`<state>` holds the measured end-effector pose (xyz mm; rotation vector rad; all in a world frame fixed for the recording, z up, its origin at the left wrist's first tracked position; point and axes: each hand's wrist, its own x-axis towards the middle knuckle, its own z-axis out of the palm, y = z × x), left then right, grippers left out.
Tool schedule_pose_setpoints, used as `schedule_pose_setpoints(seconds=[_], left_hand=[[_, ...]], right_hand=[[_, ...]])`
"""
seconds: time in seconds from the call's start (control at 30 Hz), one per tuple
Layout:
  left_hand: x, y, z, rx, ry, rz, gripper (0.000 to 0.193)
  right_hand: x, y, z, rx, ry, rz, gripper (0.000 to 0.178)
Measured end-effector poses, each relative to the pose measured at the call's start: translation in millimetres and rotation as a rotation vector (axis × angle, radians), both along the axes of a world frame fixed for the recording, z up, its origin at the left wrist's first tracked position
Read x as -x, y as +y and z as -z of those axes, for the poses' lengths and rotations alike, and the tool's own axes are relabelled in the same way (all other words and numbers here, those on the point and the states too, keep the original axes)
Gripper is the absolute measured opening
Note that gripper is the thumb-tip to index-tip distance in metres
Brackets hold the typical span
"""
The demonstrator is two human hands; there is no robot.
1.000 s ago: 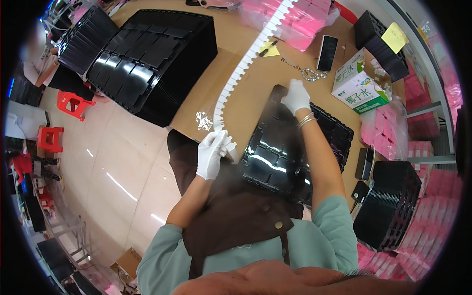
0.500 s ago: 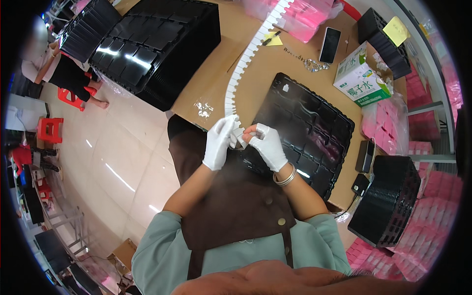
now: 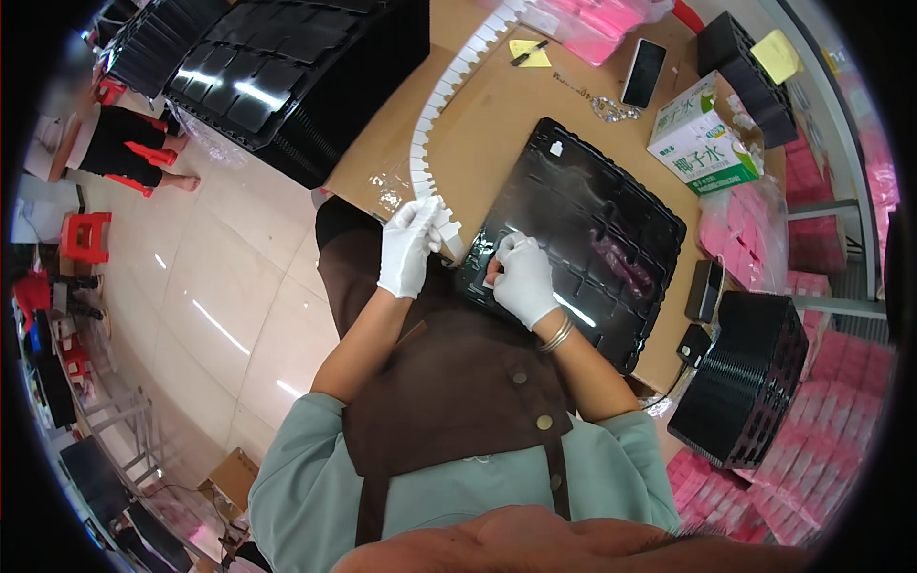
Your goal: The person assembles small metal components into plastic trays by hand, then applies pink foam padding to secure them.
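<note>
A long white strip with notched edges curves down from the far edge of the cardboard-covered table to its near edge. My left hand, in a white glove, pinches it close to its lower end, and a short tail sticks out past the fingers. My right hand, gloved with bare fingertips, is curled over the near left part of a shiny black moulded tray. Whatever its fingers hold is too small and hidden to name. One small white piece lies in the tray's far left corner.
Tall stacks of black trays stand at the left and at the right. Toward the far right are a phone, a bracelet, a white and green carton and bagged pink packs. Another person sits far left.
My hands were together at the strip's lower end. The right one has come away to the right, over the tray; the left has shifted slightly left with the strip.
</note>
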<state>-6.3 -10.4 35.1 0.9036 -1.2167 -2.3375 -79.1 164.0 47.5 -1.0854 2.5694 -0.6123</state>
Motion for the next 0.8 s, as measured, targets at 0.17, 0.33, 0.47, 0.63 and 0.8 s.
schedule_pose_setpoints(seconds=[0.17,0.33,0.47,0.63,0.8], left_hand=[[-8.9,1.1,-6.9,0.125,0.026,-0.033,0.018],[-19.5,18.8,-3.8,0.289,0.057,0.006,0.018],[-15.2,36.8,-7.5,0.148,0.096,0.051,0.019],[-19.0,35.5,-5.6,0.099,0.114,-0.006,0.023],[-16.6,21.6,-9.6,0.07,0.091,0.05,0.029]], right_hand=[[-1.9,-9.6,-3.9,-0.019,-0.013,0.027,0.034],[-1.4,-23.8,-22.6,0.69,-0.764,0.18,0.025],[-9.0,-28.4,-23.4,0.646,-0.66,0.179,0.014],[-10.4,-33.1,-11.5,0.701,-0.649,0.173,0.011],[-5.8,-31.3,-12.3,0.594,-0.671,0.169,0.011]])
